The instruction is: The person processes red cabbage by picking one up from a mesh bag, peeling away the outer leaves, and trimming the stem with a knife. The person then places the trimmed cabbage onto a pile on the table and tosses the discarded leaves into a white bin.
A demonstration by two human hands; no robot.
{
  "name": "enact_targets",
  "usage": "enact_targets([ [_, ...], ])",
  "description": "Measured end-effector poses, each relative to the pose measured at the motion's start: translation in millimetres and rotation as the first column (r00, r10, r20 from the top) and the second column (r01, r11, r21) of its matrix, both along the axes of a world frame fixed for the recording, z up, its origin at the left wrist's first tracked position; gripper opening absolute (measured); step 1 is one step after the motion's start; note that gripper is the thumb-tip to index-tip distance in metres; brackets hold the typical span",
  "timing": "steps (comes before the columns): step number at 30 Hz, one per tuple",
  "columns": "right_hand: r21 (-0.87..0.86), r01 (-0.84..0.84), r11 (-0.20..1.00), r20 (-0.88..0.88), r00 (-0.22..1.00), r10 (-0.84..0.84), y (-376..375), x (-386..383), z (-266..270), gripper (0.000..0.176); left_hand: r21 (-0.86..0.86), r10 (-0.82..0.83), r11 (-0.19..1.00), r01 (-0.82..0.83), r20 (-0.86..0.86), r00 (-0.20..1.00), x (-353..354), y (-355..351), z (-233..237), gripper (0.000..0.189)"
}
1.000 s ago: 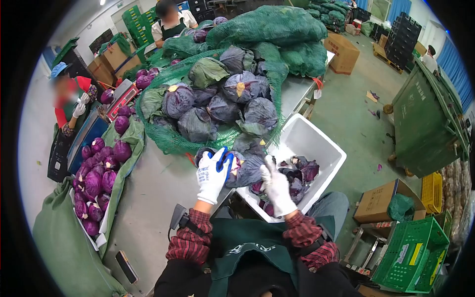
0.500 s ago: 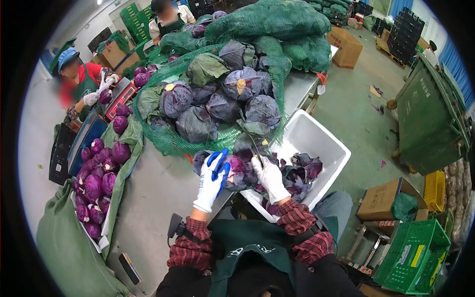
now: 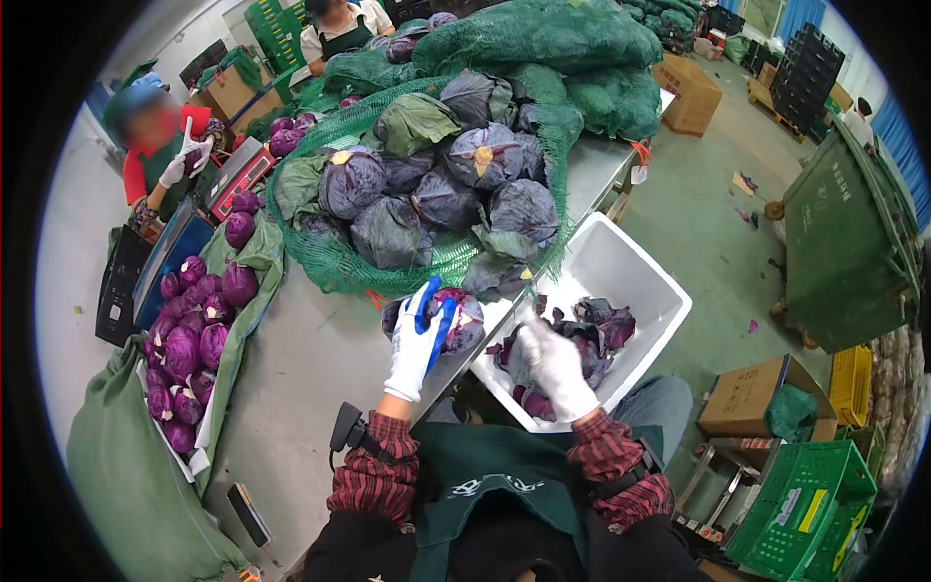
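Note:
My left hand (image 3: 419,339), in a white glove with blue palm and fingers, grips a red cabbage (image 3: 467,320) at the table edge. Pale cut patches show on the cabbage. Over a white bin (image 3: 669,318) is my right hand (image 3: 558,367), white-gloved, closed and blurred by motion. A thin knife blade shows in it in the earlier frame; now the blade is smeared and hard to make out. Dark outer cabbage leaves (image 3: 606,325) lie in the bin below that hand. Just beyond my hands, a green net sack (image 3: 335,272) lies open, full of untrimmed cabbages (image 3: 446,204).
Trimmed purple cabbages (image 3: 182,351) lie on green cloth at the left of the metal table (image 3: 320,359). A co-worker (image 3: 155,160) handles a cabbage by a red scale (image 3: 242,179). Filled net sacks (image 3: 543,44) are stacked behind. A green wheeled bin (image 3: 849,238) and crates (image 3: 805,504) stand right.
My right hand has moved from the cabbage rightward and down over the white bin. The left hand still holds the cabbage, whose purple surface shows more. The co-worker's hands have risen.

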State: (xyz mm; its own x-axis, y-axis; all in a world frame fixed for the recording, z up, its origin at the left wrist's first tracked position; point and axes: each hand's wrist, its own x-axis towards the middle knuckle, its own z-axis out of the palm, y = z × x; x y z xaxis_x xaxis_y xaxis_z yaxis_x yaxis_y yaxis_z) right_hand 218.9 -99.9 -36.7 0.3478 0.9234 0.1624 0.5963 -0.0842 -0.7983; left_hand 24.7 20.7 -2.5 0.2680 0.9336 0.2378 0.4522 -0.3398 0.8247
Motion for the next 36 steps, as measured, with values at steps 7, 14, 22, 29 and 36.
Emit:
enact_targets([
  [7,-0.052,-0.174,0.983,-0.438,0.889,0.134,-9,-26,6,0.035,0.077,-0.090,0.993,0.094,-0.052,0.995,-5,16,-14,0.039],
  [14,0.007,-0.193,0.981,0.055,0.980,0.192,-2,-10,-38,0.037,-0.014,-0.101,0.995,0.103,0.087,0.991,-2,22,-20,0.039],
  [22,-0.144,-0.015,0.990,-0.441,0.896,-0.050,0,-36,3,0.046,0.050,-0.035,0.998,0.034,0.032,0.999,7,2,-18,0.040],
  [29,-0.194,0.130,0.972,-0.270,0.946,-0.181,59,-39,-27,0.057,0.140,0.022,0.990,-0.025,0.029,0.999,10,-15,-21,0.044],
  [36,-0.045,0.095,0.994,-0.773,0.627,-0.095,52,-28,-11,0.022,-0.096,-0.128,0.980,0.174,0.367,0.922,3,-9,-17,0.045],
])
